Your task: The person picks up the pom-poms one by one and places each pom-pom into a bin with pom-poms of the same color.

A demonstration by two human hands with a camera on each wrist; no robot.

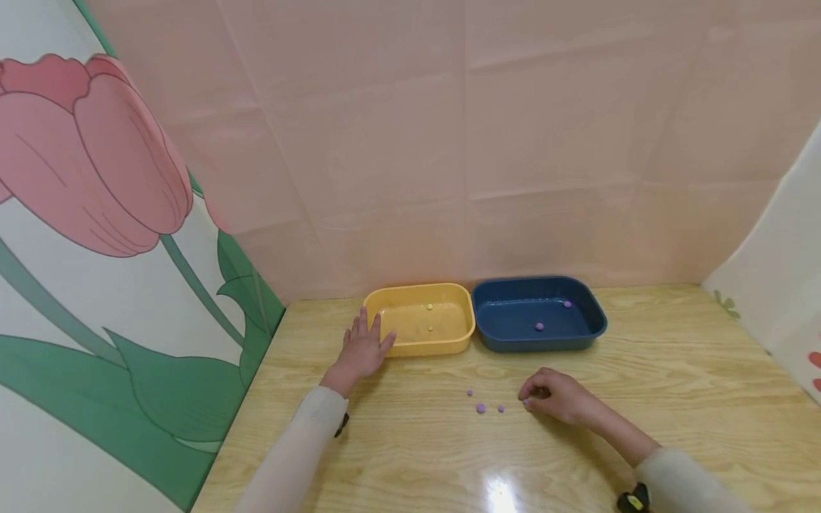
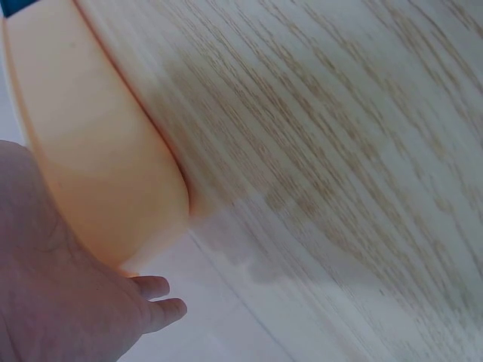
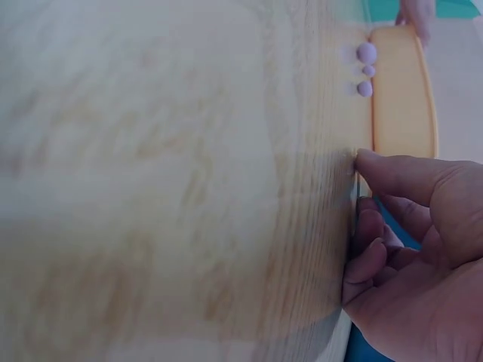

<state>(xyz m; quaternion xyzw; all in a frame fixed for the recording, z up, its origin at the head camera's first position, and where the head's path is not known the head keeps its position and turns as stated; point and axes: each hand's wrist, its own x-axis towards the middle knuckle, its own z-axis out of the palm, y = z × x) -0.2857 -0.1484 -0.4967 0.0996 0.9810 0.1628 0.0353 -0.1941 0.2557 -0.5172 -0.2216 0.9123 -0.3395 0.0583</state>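
Observation:
My left hand (image 1: 364,349) rests with spread fingers on the left rim of a yellow tray (image 1: 423,349). Two small pale yellow balls lie in that tray, one of them a yellow ball (image 1: 430,307) towards its back. Low over the table, my right hand (image 1: 561,397) has curled fingers, with thumb and forefinger at a small purple ball (image 1: 526,402), mostly hidden by the fingertips. To its left lie three loose purple balls, the biggest being a purple ball (image 1: 481,408) at the front. Right of the yellow tray, a dark blue tray (image 1: 539,345) holds two purple balls.
Both trays stand side by side at the back of the wooden table (image 1: 410,456), close to a pink cloth (image 1: 385,142). A wall with a painted tulip (image 1: 115,164) rises on the left. Another pale printed wall (image 1: 782,271) bounds the right side.

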